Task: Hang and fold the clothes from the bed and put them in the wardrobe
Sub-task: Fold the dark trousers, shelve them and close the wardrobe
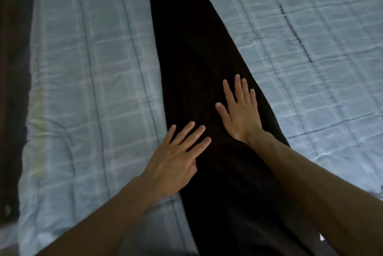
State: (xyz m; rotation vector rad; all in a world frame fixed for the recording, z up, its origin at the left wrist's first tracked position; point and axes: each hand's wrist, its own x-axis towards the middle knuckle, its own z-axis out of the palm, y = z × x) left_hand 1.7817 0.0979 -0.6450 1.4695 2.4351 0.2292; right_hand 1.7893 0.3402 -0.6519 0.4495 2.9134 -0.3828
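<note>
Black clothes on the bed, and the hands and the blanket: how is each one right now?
black garment: spread out long and flat on the bed
left hand: open, fingers straight, pressing on the garment's left edge
right hand: open, fingers spread, flat on the garment
light blue checked bedcover: spread out, slightly wrinkled

One head-worn view looks steeply down from close above; left hand (176,158) and right hand (240,110) fill the lower middle; bed (93,69) extends beyond their fingertips.
</note>
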